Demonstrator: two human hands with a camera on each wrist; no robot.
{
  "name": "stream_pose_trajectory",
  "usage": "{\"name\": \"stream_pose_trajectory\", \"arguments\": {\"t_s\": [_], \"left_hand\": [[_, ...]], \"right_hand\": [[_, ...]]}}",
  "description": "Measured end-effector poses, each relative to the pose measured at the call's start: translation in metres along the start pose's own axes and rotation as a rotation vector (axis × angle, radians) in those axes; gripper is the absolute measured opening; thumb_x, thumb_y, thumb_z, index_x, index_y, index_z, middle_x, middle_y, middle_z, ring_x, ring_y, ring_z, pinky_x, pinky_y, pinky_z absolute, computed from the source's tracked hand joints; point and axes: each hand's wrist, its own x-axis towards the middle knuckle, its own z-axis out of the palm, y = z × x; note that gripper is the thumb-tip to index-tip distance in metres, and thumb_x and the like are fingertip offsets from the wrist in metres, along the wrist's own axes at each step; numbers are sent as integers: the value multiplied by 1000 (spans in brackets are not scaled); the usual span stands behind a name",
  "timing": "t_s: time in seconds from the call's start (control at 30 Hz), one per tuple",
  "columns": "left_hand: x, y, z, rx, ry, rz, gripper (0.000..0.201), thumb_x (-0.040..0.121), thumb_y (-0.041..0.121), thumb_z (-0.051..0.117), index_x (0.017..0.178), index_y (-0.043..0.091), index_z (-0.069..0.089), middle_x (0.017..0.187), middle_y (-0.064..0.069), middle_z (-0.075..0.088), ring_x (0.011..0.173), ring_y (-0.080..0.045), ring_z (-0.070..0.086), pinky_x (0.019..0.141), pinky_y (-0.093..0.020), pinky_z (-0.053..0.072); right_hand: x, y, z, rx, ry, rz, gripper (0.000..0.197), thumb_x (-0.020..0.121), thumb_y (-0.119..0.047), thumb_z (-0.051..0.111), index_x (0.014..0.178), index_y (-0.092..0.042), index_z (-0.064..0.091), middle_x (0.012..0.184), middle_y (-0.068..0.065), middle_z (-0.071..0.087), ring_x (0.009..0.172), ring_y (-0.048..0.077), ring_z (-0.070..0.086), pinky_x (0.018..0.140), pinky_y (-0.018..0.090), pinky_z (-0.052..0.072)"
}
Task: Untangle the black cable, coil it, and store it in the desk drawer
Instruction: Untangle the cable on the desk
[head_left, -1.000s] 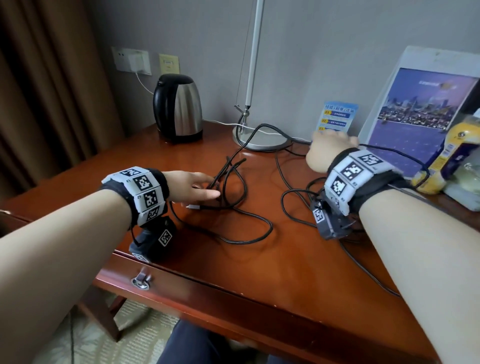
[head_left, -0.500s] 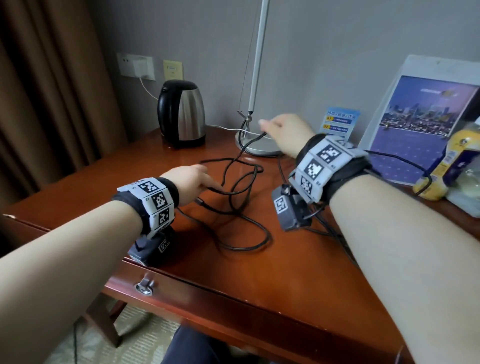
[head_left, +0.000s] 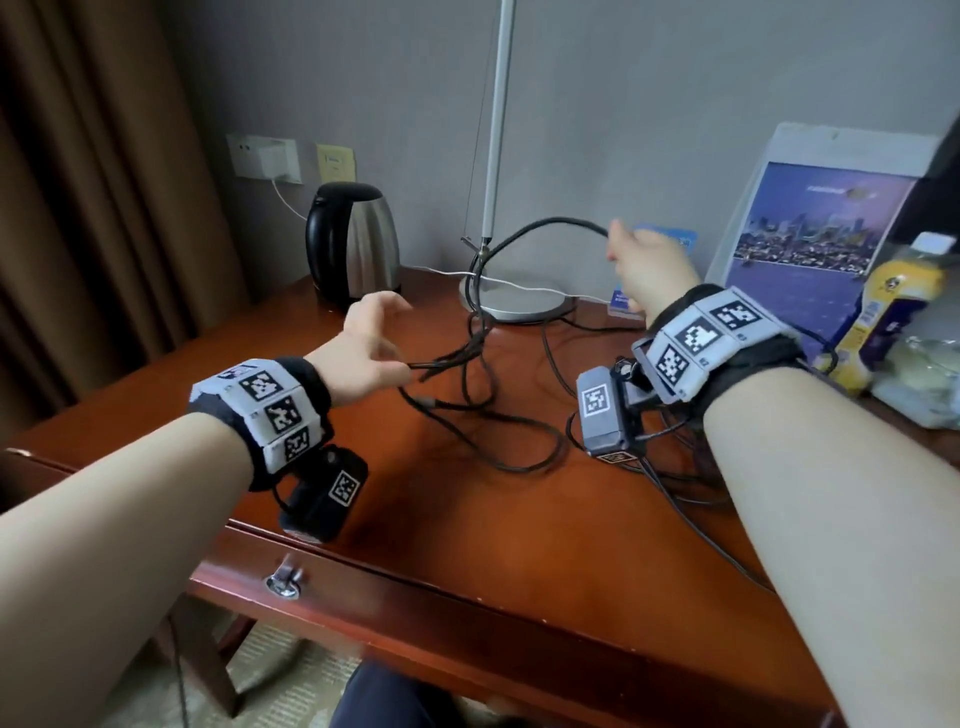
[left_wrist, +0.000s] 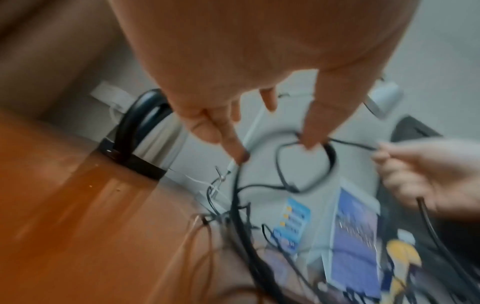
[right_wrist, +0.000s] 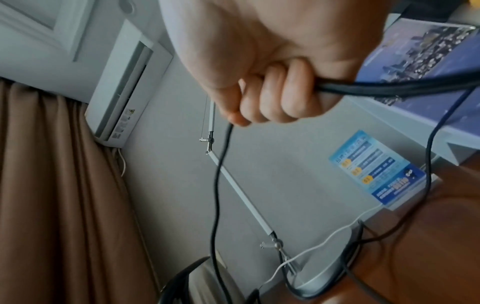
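Observation:
The black cable lies in tangled loops on the wooden desk and rises in an arc to my right hand. That hand grips it in a fist above the desk, near the lamp; the right wrist view shows the fingers curled round the cable. My left hand hovers over the desk with fingers spread. Several strands stretch up to its thumb and fingertip, and the blurred left wrist view shows a cable loop against them. The drawer is closed, its metal handle at the front.
A kettle stands at the back left, beside the lamp base with a white cord across it. A blue card, a poster stand and a yellow bottle fill the back right. Curtains hang at left.
My right hand has lifted the cable higher and to the right, pulling it into an arc. My left hand rose off the desk and spread its fingers, drawing strands up.

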Motion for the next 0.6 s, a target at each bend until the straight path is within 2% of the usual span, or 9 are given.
{"name": "stream_pose_trajectory", "arguments": {"t_s": [0.03, 0.07, 0.1, 0.17, 0.2, 0.27, 0.33, 0.47, 0.6], "left_hand": [[-4, 1, -2, -105, -39, -33, 75, 58, 34, 72, 121, 25, 32, 132, -3, 34, 96, -17, 55, 81, -29, 44], [-1, -3, -2, -119, -54, -46, 77, 55, 44, 73, 120, 27, 34, 130, 1, 38, 99, -16, 55, 85, -28, 43], [-1, -3, -3, -122, -86, -75, 74, 61, 48, 75, 121, 28, 36, 130, 3, 40, 102, -15, 54, 88, -28, 42], [0, 0, 1, -18, -52, -90, 57, 78, 42, 69, 124, 24, 41, 130, 1, 43, 107, -16, 52, 92, -27, 40], [3, 2, 5, 45, -13, -70, 51, 82, 41, 64, 124, 22, 43, 130, 0, 44, 108, -16, 51, 94, -27, 40], [9, 9, 13, 94, 19, -46, 49, 83, 43, 62, 123, 21, 45, 129, -3, 46, 113, -18, 50, 99, -29, 39], [13, 20, 19, 100, 15, -16, 52, 85, 43, 60, 128, 20, 44, 130, -2, 47, 121, -18, 46, 104, -29, 36], [20, 41, 29, -12, -66, -10, 51, 90, 45, 49, 136, 24, 42, 126, 7, 52, 123, -10, 46, 100, -20, 32], [28, 50, 38, -110, -222, 71, 50, 87, 47, 56, 132, 27, 49, 131, 12, 52, 124, -5, 46, 108, -24, 30]], "right_hand": [[0, 2, -4, 69, 41, -8, 37, 93, -32, 36, 58, -21, 42, 58, 0, 36, 51, 14, 30, 52, 26, 24], [4, 5, -7, 138, 71, -23, 36, 92, -32, 37, 58, -21, 42, 56, -1, 34, 49, 13, 29, 50, 25, 23], [4, 5, -9, 201, 90, -16, 36, 91, -32, 37, 58, -20, 42, 55, -2, 33, 47, 12, 28, 47, 24, 22], [5, 5, -13, 324, 101, -14, 36, 93, -33, 36, 60, -20, 40, 51, -5, 30, 39, 8, 25, 39, 21, 21], [4, 6, -14, 388, 98, -15, 36, 95, -33, 35, 61, -20, 39, 46, -8, 28, 33, 6, 21, 34, 18, 18], [1, 5, -16, 509, 62, -42, 37, 99, -32, 33, 65, -20, 37, 35, -11, 24, 28, 3, 15, 31, 14, 13], [-6, -1, -21, 600, 14, -89, 37, 101, -33, 31, 67, -19, 37, 33, -12, 22, 29, 1, 14, 32, 15, 12], [-13, -16, -34, 803, -33, -165, 37, 102, -33, 29, 70, -18, 37, 36, -12, 21, 32, 1, 12, 36, 16, 9], [-16, -32, -42, 908, -101, -211, 37, 103, -33, 27, 71, -18, 38, 38, -12, 22, 34, 2, 13, 35, 15, 11]]}}
